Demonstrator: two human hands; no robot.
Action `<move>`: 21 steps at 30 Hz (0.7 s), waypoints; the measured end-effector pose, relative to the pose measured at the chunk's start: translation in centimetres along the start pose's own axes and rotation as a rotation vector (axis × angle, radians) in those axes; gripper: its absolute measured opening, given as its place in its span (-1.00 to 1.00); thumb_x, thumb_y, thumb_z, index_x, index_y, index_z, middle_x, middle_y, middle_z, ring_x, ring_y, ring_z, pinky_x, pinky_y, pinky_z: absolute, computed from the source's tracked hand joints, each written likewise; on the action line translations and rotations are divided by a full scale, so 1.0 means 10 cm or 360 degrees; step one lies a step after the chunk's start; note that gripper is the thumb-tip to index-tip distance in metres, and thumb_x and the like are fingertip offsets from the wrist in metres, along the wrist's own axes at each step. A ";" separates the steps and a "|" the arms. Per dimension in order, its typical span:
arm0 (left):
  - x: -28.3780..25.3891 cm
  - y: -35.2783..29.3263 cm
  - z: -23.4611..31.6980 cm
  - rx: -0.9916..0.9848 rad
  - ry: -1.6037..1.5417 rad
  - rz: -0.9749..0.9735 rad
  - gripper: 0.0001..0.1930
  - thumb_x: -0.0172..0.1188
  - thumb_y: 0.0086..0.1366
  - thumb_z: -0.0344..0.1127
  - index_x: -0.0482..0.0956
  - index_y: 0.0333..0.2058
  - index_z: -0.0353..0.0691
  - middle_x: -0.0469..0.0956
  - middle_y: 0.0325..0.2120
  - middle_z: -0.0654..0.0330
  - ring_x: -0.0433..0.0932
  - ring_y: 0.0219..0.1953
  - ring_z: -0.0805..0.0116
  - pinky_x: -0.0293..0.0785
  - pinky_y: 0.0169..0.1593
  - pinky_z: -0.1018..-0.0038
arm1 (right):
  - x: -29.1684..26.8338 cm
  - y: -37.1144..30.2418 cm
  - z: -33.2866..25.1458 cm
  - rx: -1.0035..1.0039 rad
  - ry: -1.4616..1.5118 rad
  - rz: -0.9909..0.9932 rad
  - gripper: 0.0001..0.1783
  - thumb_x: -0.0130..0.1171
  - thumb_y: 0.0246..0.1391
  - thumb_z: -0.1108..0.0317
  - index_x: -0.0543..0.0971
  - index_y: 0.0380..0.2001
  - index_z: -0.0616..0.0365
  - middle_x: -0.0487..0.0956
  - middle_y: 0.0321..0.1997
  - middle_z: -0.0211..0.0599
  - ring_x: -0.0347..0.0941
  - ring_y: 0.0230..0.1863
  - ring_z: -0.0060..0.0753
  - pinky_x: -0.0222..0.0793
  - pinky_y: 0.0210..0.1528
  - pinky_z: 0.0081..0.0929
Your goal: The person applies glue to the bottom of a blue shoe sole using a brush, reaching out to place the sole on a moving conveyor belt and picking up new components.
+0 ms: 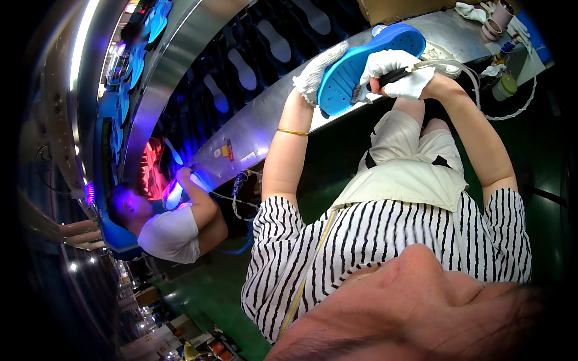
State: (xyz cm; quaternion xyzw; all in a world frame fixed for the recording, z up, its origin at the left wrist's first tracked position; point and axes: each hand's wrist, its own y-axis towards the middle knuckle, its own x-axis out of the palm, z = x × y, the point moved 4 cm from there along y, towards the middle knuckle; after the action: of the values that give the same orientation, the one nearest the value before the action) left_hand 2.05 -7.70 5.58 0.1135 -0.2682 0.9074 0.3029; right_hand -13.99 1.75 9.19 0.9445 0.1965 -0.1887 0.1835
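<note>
A bright blue shoe sole (342, 80) with a raised rim and a dotted inner face is tilted over the metal bench edge. My left hand (320, 67), in a white knitted glove, grips its left side. My right hand (391, 67), in a white glove with bare fingertips showing, is closed around a dark-handled brush (394, 76). The brush head meets the inner face of the sole near its lower end. A pale hose (448, 63) runs from beside my right hand toward the right. Part of a white shoe (442, 60) shows behind that hand.
Behind the metal bench (241, 129), a dark conveyor carries several pale soles (242, 69). At left a co-worker (171, 231) bends over a glowing sole under purple light. Cups (492, 29), gloves and a greenish pot (504, 88) stand at the right end. A cardboard box (400, 9) is at the back.
</note>
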 end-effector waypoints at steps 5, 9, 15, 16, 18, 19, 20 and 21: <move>0.09 -0.08 0.02 0.0114 -0.0171 -0.0101 -0.60 0.11 0.23 -0.05 0.54 -0.22 -0.33 0.59 -0.35 0.04 0.59 -0.38 0.24 0.57 -0.24 0.37 | -0.18 -0.12 -0.08 0.0112 0.0055 -0.0016 -0.87 0.14 -0.34 0.62 0.48 -0.59 0.22 0.48 -0.51 -0.32 0.43 -0.40 -0.45 0.36 -0.29 -0.50; 0.04 -0.04 -0.11 0.0358 -0.0739 -0.0273 -0.40 -0.07 0.27 0.14 0.42 -0.03 -0.34 0.52 -0.16 -0.04 0.57 -0.21 0.09 0.53 -0.10 0.22 | 0.08 -0.14 -0.16 -0.0064 0.0481 0.0345 -0.85 0.22 -0.18 0.55 0.48 -0.46 0.22 0.49 -0.47 -0.37 0.41 -0.38 -0.55 0.35 -0.28 -0.54; -0.01 0.07 -0.28 0.0624 -0.0945 -0.0536 -0.21 -0.13 0.18 0.27 0.15 0.21 -0.24 0.26 0.10 -0.18 0.35 0.07 -0.10 0.18 0.16 -0.10 | 0.53 -0.19 -0.38 -0.0296 -0.0078 0.0377 -0.84 0.25 -0.23 0.54 0.48 -0.50 0.16 0.47 -0.51 -0.28 0.43 -0.43 -0.31 0.36 -0.32 -0.50; 0.04 0.04 -0.30 0.0555 -0.1026 -0.0490 -0.22 -0.13 0.19 0.26 0.18 0.19 -0.25 0.29 0.09 -0.16 0.38 0.05 -0.08 0.23 0.16 -0.01 | 0.53 -0.20 -0.37 -0.0243 0.0078 0.0225 -0.83 0.25 -0.22 0.53 0.49 -0.48 0.15 0.49 -0.51 -0.30 0.44 -0.44 -0.37 0.36 -0.33 -0.51; 0.05 0.01 -0.35 0.0515 -0.1145 -0.0524 -0.22 -0.13 0.19 0.26 0.19 0.18 -0.27 0.31 0.08 -0.14 0.39 0.03 -0.06 0.25 0.15 0.05 | 0.51 -0.17 -0.32 -0.0040 0.0383 0.0162 -0.88 0.23 -0.14 0.51 0.50 -0.47 0.18 0.48 -0.54 -0.36 0.42 -0.48 -0.50 0.34 -0.38 -0.56; 0.08 0.00 -0.36 0.0499 -0.1203 -0.0550 -0.22 -0.13 0.19 0.26 0.20 0.17 -0.28 0.32 0.07 -0.14 0.39 0.03 -0.05 0.26 0.15 0.08 | 0.44 -0.14 -0.28 0.0005 0.0514 0.0253 -0.90 0.22 -0.12 0.50 0.50 -0.47 0.19 0.48 -0.55 -0.37 0.41 -0.49 -0.54 0.33 -0.40 -0.58; 0.11 -0.02 -0.39 0.0601 -0.1073 -0.0492 -0.24 -0.14 0.20 0.25 0.23 0.14 -0.31 0.36 0.05 -0.10 0.41 0.01 -0.02 0.29 0.14 0.15 | 0.35 -0.14 -0.21 0.0008 0.0665 0.0475 -0.91 0.21 -0.09 0.49 0.49 -0.48 0.21 0.47 -0.55 -0.38 0.40 -0.51 -0.55 0.32 -0.42 -0.60; 0.13 -0.03 -0.40 0.0618 -0.1109 -0.0444 -0.26 -0.15 0.21 0.23 0.24 0.14 -0.31 0.37 0.04 -0.10 0.41 0.00 -0.01 0.29 0.14 0.15 | 0.26 -0.12 -0.17 0.0056 0.0507 0.0632 -0.90 0.22 -0.11 0.51 0.49 -0.48 0.21 0.46 -0.54 -0.35 0.40 -0.49 -0.51 0.32 -0.42 -0.57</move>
State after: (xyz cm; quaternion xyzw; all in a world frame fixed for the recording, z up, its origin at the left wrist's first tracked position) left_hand 1.05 -4.67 2.81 0.5037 -0.1606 0.7988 0.2870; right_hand -11.76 4.28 9.22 0.9854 0.0302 -0.0012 0.1674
